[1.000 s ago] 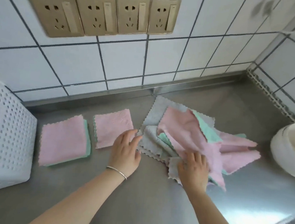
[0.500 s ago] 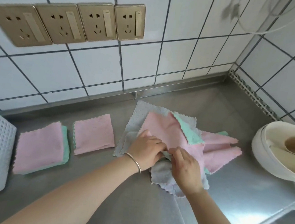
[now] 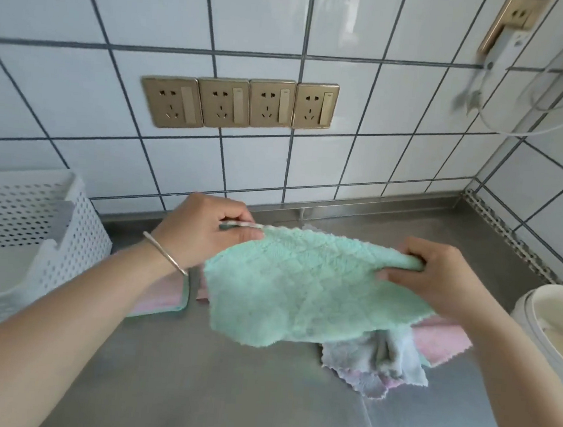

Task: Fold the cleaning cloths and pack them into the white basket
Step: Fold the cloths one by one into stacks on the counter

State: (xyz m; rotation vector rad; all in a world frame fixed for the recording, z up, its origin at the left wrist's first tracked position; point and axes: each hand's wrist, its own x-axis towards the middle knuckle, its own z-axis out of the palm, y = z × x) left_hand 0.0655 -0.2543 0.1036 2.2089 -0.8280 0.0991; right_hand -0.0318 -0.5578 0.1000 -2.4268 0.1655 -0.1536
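I hold a green cleaning cloth (image 3: 304,289) spread out above the steel counter. My left hand (image 3: 201,230) pinches its far left corner and my right hand (image 3: 437,276) pinches its far right corner. Below it lies the loose pile of grey and pink cloths (image 3: 393,360), mostly hidden by the green one. A folded pink and green cloth (image 3: 162,300) lies on the counter under my left wrist. The white perforated basket (image 3: 80,231) stands at the left.
The steel counter (image 3: 225,394) runs to a tiled wall with four gold sockets (image 3: 238,103). A white bowl-like appliance (image 3: 547,332) sits at the right edge. A white cable (image 3: 532,128) hangs from a socket at the upper right.
Both hands have lifted a green cloth out of the pile and spread it between them in the air. The view has tilted up and the basket has come back into sight.
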